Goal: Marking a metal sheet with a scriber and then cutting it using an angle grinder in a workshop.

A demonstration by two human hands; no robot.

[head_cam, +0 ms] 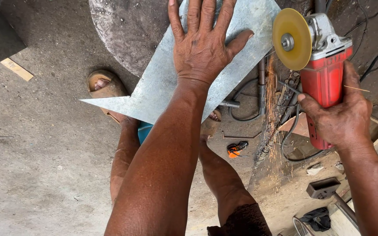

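Left hand [202,46] lies open, palm flat, pinning thin grey galvanised steel sheet [189,78] on round rusty metal worktop [123,30], far centre. Right hand [340,116] grips red angle grinder with yellow disc [318,57] at sheet's right edge; sparks fall. Sheet looks stiff, light, sharp-edged; best held flat mid-panel. Cables [246,109], orange tool [237,148] on floor below.

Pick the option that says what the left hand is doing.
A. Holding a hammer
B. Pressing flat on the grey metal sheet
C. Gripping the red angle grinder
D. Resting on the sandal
B: the left hand lies palm down, fingers spread, on the metal sheet, while the right hand grips the red angle grinder, sparks falling below its yellow disc.
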